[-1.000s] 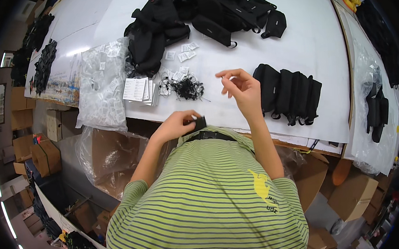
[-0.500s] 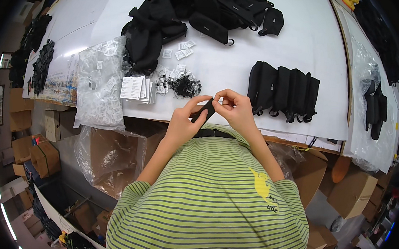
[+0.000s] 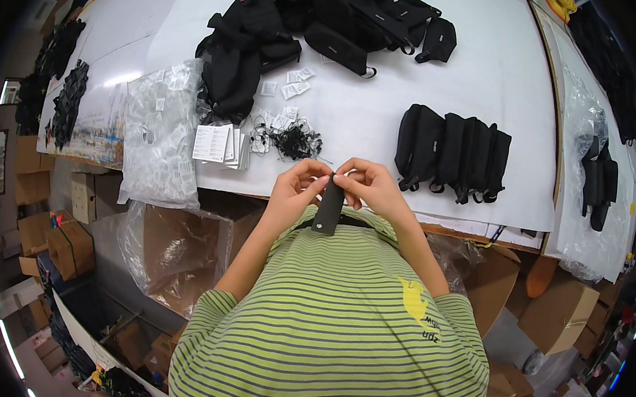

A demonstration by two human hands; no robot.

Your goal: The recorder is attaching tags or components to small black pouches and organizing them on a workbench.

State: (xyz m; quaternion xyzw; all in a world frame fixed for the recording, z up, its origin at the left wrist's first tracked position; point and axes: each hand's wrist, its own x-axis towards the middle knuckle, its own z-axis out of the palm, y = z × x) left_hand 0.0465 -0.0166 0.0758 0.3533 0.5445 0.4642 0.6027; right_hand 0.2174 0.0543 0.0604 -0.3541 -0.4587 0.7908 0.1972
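Note:
A long, flat black tag (image 3: 327, 211) hangs down in front of my shirt, with a small pale mark near its lower end. My left hand (image 3: 293, 190) pinches its upper end between thumb and fingers. My right hand (image 3: 373, 187) closes on the same end from the other side, fingertips nearly meeting the left ones. Whether a thin cord runs between the fingertips is too small to tell. Just beyond the hands, a tangle of black strings (image 3: 296, 142) lies on the white table (image 3: 361, 125), beside a stack of white printed cards (image 3: 214, 143).
Black pouches (image 3: 421, 143) stand in a row at right; more black bags (image 3: 262, 25) are heaped at the far side. A clear plastic bag (image 3: 156, 147) of small white packets lies at left, with loose packets (image 3: 296, 89) nearby. Cardboard boxes (image 3: 561, 307) sit below the table edge.
The tag has swung from a slant between my hands to hanging downward, its face now showing. Both hands have come lower, and my right fingers have closed in on its top end.

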